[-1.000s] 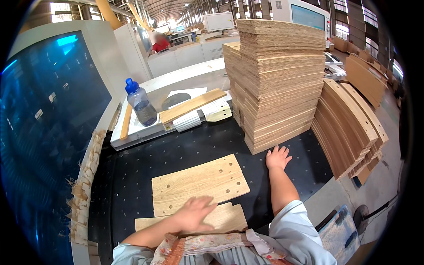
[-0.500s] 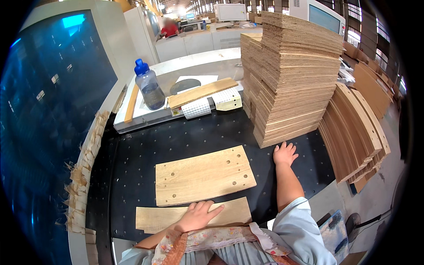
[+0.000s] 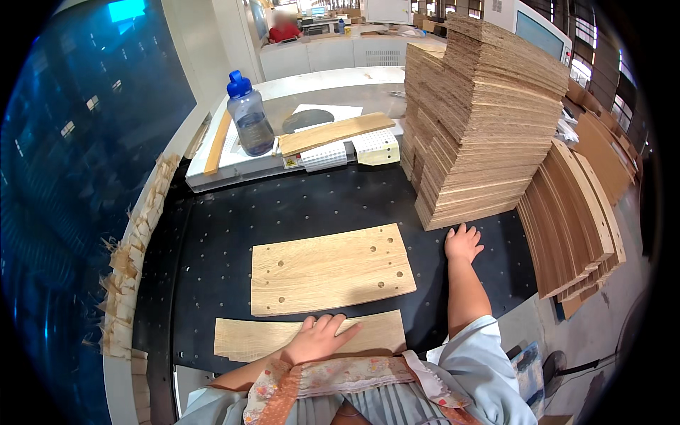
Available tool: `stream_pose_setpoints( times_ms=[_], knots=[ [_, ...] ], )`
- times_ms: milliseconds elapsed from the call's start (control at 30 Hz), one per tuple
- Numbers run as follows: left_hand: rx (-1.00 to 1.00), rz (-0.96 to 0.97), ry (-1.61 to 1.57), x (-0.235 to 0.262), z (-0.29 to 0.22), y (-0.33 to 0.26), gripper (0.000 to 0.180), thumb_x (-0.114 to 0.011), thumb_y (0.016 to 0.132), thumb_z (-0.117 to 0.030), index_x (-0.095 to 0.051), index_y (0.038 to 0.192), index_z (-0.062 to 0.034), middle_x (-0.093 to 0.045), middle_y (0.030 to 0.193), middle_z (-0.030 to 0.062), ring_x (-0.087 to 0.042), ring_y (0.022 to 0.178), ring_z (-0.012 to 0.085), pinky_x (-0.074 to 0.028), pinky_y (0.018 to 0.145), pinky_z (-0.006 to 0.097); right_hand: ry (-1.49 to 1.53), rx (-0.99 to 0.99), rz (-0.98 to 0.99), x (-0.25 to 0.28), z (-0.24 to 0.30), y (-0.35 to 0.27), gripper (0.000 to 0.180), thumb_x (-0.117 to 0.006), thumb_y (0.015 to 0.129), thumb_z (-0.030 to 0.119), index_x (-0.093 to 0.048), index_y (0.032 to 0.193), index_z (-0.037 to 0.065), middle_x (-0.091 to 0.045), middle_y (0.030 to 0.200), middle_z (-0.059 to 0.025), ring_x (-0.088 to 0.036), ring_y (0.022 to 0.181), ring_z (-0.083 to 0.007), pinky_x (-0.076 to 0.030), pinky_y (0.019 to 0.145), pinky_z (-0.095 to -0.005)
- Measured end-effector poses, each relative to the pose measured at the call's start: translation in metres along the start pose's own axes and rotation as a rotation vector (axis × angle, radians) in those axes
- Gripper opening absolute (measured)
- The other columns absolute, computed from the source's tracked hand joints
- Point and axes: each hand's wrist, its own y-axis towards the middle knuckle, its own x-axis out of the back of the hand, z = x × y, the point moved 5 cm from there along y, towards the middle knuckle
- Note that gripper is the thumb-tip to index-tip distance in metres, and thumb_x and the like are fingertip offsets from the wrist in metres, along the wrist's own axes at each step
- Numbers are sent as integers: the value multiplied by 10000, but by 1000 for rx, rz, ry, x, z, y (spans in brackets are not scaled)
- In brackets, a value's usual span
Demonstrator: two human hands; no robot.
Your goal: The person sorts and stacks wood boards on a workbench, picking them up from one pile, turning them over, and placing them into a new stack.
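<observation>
My left hand [image 3: 322,338] rests with its fingers spread on a light wood-grain board [image 3: 248,338] at the near side of the black perforated table [image 3: 304,202]. Just beyond it lies a second wood-grain panel [image 3: 329,273], wider, with several drilled holes near its two ends. My right hand [image 3: 464,243] is laid on the black table with fingers apart and nothing in it. It is close to the bottom of a tall stack of boards [image 3: 489,134], just short of the front edge.
At the back a white machine beam [image 3: 212,173] carries a blue-capped bottle [image 3: 251,120] and a wood strip [image 3: 336,132]. Torn bristle-like flaps [image 3: 127,262] line the left. More stacked panels [image 3: 567,227] stand at the right. A person in red [image 3: 285,30] is far off.
The view has shifted slightly, moving the scene a little in the picture. Both hands stay in much the same places, and the two boards lie as before.
</observation>
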Motion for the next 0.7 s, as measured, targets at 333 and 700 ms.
stream_pose_setpoints(
  times_ms=[333,700],
  knots=[
    [46,29,-47,4,-3,-3,539,-456,808,-200,-409,1345,-211,-443,1148,96,-449,985,201,-341,787,328,2,2,-22,-2,1,0,445,-439,889,360,-450,1250,101,-362,1332,-132,-266,1294,-309,-247,990,-566],
    [22,-114,24,-5,-1,-4,490,-454,808,-181,-470,1292,-257,-474,1087,46,-457,871,174,-329,695,315,33,126,-62,-48,-19,33,435,-440,890,354,-457,1244,102,-363,1337,-125,-263,1296,-301,-235,1005,-560]
  ],
)
